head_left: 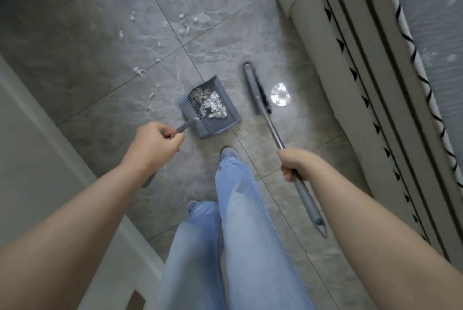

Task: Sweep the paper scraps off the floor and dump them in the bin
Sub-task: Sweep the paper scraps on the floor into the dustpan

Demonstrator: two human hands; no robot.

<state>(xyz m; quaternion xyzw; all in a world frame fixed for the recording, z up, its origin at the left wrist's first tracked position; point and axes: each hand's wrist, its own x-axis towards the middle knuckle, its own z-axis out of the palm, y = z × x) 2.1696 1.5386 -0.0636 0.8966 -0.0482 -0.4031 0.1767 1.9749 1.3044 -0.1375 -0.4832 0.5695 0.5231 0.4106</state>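
A grey dustpan [220,123] sits low over the tiled floor with a heap of white paper scraps [213,104] inside it. My left hand [156,140] grips its long handle. To the right, my right hand [294,164] grips the metal pole of a grey broom [255,86], whose head points away from me and is beside the dustpan, apart from it. Several loose paper scraps [185,25] lie scattered on the floor beyond the dustpan, toward the upper left and centre. No bin is in view.
A beige sofa [338,59] with a patterned throw runs along the right side. A pale wall or door panel [37,147] stands on the left. My legs in blue jeans [235,222] and a shoe stand just behind the dustpan. A bright light reflection [280,94] shows on the tiles.
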